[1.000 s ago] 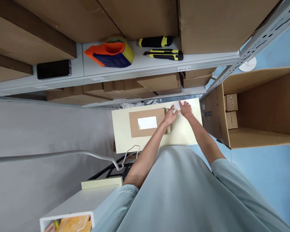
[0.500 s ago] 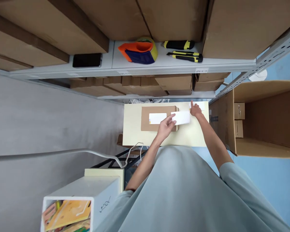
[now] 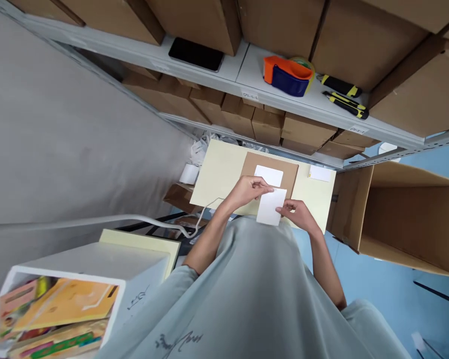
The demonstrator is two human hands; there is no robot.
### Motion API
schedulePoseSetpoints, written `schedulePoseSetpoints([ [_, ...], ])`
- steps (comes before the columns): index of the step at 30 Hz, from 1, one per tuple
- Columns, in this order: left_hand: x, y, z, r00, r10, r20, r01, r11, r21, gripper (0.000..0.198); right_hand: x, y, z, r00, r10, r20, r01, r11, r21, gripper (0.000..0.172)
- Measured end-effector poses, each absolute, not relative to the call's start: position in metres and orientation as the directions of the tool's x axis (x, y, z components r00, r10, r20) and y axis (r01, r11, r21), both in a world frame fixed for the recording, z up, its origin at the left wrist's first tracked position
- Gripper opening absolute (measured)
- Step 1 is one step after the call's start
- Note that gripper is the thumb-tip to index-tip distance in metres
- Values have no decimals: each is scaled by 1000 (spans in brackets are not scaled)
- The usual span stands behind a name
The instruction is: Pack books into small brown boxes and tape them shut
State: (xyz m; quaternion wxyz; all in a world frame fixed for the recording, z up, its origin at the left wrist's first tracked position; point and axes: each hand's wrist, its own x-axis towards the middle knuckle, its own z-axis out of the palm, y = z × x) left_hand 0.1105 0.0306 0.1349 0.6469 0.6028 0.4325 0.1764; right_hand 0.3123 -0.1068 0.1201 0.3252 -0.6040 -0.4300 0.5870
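Note:
My left hand and my right hand both pinch a white sheet of labels held above the near edge of a pale yellow table. Just beyond the sheet lies a flat brown cardboard box with a white label stuck on its top. Another small white label lies on the table to the right of the box.
A large open cardboard box stands at the right on the blue floor. The metal shelf above holds an orange tape dispenser, two yellow-black utility knives, a black phone and cardboard boxes. A white unit with colourful papers sits at lower left.
My view swung left and tilted. My right hand left the table's far right corner and came to the white sheet, which both hands now hold closer to my body.

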Motion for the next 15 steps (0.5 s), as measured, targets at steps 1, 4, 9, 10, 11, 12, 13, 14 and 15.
schedulePoseSetpoints([
  [1,105,35,137,550,772,-319,274,194,942,53,300,-103,125,-16,905,-425,126,-420,-899,57],
  [4,89,44,137,529,803,-275,162,223,961,60,271,-89,137,207,914,-349,110,-376,-920,58],
  [9,58,37,136,676,683,-278,103,286,953,56,241,-59,159,483,857,-181,166,-292,-942,55],
  [10,53,34,136,672,685,-280,108,284,953,54,236,-54,162,495,851,-178,155,-288,-945,54],
  [11,47,32,137,655,700,-284,111,282,953,52,230,-49,164,488,852,-191,138,-291,-947,54],
  [12,43,30,138,629,722,-287,112,282,953,51,225,-44,166,467,858,-215,120,-302,-946,53],
  [13,39,29,138,603,742,-291,111,283,953,50,220,-41,167,442,863,-243,103,-318,-942,54],
  [14,36,29,139,583,757,-295,110,286,952,50,214,-38,167,422,867,-266,92,-333,-938,55],
  [15,33,29,140,570,766,-297,109,287,952,49,209,-36,167,416,865,-279,88,-343,-935,56],
])
